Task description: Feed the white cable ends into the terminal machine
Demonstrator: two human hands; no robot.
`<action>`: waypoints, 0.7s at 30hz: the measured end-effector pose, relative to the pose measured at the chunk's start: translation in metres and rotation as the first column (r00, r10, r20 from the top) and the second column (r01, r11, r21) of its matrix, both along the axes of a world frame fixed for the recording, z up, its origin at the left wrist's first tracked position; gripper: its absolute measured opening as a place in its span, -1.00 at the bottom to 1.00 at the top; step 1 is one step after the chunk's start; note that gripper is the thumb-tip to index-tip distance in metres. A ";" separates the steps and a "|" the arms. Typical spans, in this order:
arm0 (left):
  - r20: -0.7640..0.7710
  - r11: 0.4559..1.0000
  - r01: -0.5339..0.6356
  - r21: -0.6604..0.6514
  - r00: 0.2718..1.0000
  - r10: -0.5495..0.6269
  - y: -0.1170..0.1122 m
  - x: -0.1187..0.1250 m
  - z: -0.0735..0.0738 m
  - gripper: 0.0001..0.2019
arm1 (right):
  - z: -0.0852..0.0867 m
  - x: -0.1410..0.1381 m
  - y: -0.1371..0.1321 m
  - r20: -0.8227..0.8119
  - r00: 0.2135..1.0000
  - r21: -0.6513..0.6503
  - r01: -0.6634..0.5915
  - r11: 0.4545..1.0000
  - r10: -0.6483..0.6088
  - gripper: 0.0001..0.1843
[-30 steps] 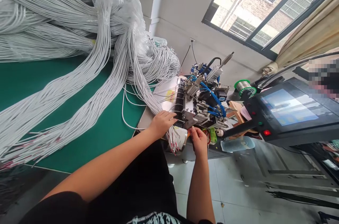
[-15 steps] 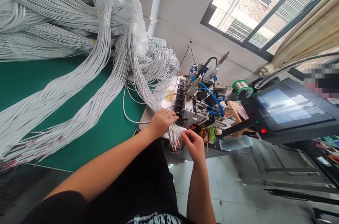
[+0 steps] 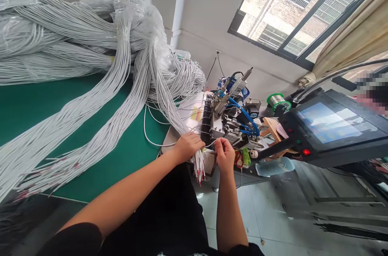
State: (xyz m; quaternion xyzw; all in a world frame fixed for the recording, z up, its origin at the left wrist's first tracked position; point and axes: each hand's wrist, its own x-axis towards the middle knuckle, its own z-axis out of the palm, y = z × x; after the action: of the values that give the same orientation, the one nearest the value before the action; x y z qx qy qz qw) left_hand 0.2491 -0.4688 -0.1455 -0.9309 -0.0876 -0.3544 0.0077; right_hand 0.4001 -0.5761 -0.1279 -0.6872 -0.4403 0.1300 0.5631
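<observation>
Okay, one bundle of white wires point(image 3: 172, 116) lies just beside one machine point(image 3: 220, 120), left hand point(image 3: 188, 147) curled over it, right hand's point(image 3: 224, 153) fingertips pinched on seemingly one wire point(image 3: 210, 145), so probably wire placing, next needing straight alignment, plus two more bundles point(image 3: 93, 98) on one green table point(image 3: 136, 143).

A bundle of slim pale-grey wires point(image 3: 169, 109) slants down across the right edge of the green surface point(image 3: 133, 155), its red-tipped ends point(image 3: 199, 167) spread loosely beyond the near right corner. One single wire point(image 3: 211, 144) lies apart, just beside those ends.
</observation>
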 end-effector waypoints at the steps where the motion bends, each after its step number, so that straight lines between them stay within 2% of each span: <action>1: -0.009 1.000 0.006 0.004 1.000 -0.006 0.000 0.001 -0.001 -0.81 | 0.000 -0.001 0.002 -0.012 1.000 -0.007 -0.028 1.000 0.028 -0.65; 4: -0.026 1.000 0.002 -0.006 1.000 -0.002 0.002 0.001 -0.004 -0.82 | -0.002 0.002 0.004 -0.085 0.993 -0.020 -0.084 0.996 0.082 -0.62; 6: -0.031 1.000 -0.018 -0.020 0.999 0.018 0.004 0.001 -0.005 -0.83 | -0.005 0.010 0.002 -0.109 0.992 -0.028 -0.072 0.997 0.069 -0.63; 10: -0.018 0.995 -0.097 -0.022 0.995 0.097 0.005 0.004 -0.005 -0.84 | -0.012 0.028 -0.003 0.082 0.997 -0.130 0.024 0.991 -0.013 -0.65; 14: -0.024 0.993 -0.117 -0.003 0.993 0.117 0.004 0.008 -0.006 -0.84 | -0.015 0.035 -0.005 0.212 0.977 -0.229 0.042 0.972 0.008 -0.65; 18: -0.028 0.990 -0.142 -0.004 0.990 0.142 0.004 0.011 -0.008 -0.87 | -0.019 0.037 -0.003 0.182 0.982 -0.260 -0.008 0.966 0.058 -0.67; 21: -0.036 0.986 -0.169 -0.009 0.985 0.168 0.003 0.012 -0.008 -0.88 | -0.027 0.040 0.000 0.067 0.994 -0.242 -0.070 0.968 0.088 -0.67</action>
State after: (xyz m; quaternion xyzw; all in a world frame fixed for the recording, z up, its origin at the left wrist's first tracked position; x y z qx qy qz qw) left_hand 0.2606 -0.4658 -0.1535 -0.9263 -0.1681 -0.3355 0.0336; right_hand 0.4401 -0.5765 -0.1549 -0.7363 -0.4699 0.1779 0.4533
